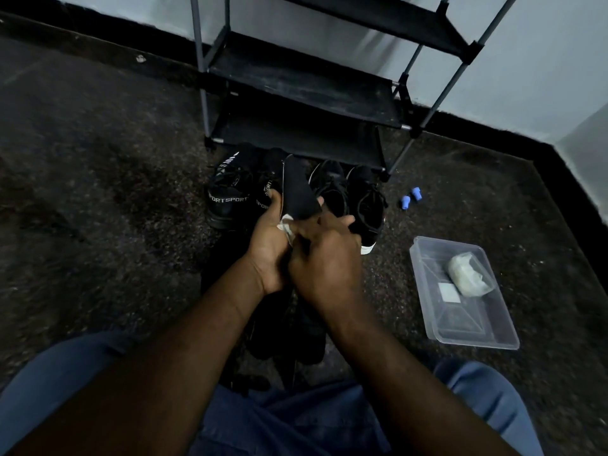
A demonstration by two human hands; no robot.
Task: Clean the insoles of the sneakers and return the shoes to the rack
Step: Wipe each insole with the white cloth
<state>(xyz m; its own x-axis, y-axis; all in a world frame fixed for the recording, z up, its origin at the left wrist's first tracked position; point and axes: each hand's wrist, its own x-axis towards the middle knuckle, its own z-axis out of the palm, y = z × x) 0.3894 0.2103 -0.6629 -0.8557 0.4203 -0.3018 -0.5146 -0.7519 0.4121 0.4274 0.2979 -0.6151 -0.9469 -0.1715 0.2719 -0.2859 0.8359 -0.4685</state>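
Before the rack (pixel 302 103), an insole (pixel 297 192) rises over the sneakers (pixel 230 199).
Left hand (pixel 268 248) grips it; right hand (pixel 325 261) clutches a half-hidden wipe (pixel 285 226); open floor (pixel 98 199) lies left.

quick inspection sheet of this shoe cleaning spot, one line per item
surface: dark speckled carpet, with the person seated on it
job's things: black insole held up; white cloth between the hands; SPORT-lettered sneakers and a second black pair on the carpet in front of the shoe rack
clutter: clear plastic tub on the right, holding a white bundle; two small blue pieces near the rack's foot; dark shapes under the hands, too dim to identify
grippers: left hand grips the insole; right hand curls over its lower end
cables: nothing seen
surroundings: pale wall with dark skirting
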